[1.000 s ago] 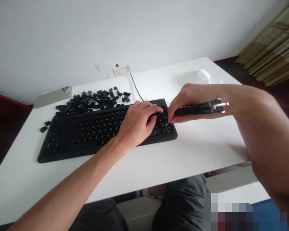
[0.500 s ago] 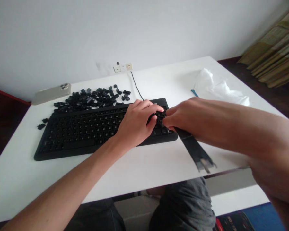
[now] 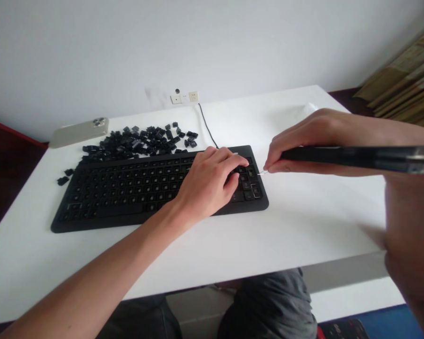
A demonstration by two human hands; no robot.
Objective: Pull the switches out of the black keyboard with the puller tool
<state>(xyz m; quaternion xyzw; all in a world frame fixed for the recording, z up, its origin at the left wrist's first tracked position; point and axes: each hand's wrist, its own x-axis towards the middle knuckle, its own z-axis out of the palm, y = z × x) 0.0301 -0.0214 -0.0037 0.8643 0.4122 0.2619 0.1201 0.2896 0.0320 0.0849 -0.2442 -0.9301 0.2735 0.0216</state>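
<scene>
One black keyboard (image 3: 127, 188) lies at the middle of one white table (image 3: 215, 254). At its 3 o'clock end rests the left hand (image 3: 212, 176), half bent; whether it grips, I cannot tell. Beside, the right hand (image 3: 304, 141) grips one black-handled tool (image 3: 353, 157). Keycaps (image 3: 127, 143), too many for counting, lie at 11 o'clock, one phone (image 3: 78, 132) at 10, one curtain (image 3: 406, 84) at 2.

We see a black keyboard (image 3: 123, 186) flat on the table (image 3: 304, 226), most keycaps off; the slim black tool (image 3: 339, 154) we hold points its thin metal tip at the right edge.
</scene>
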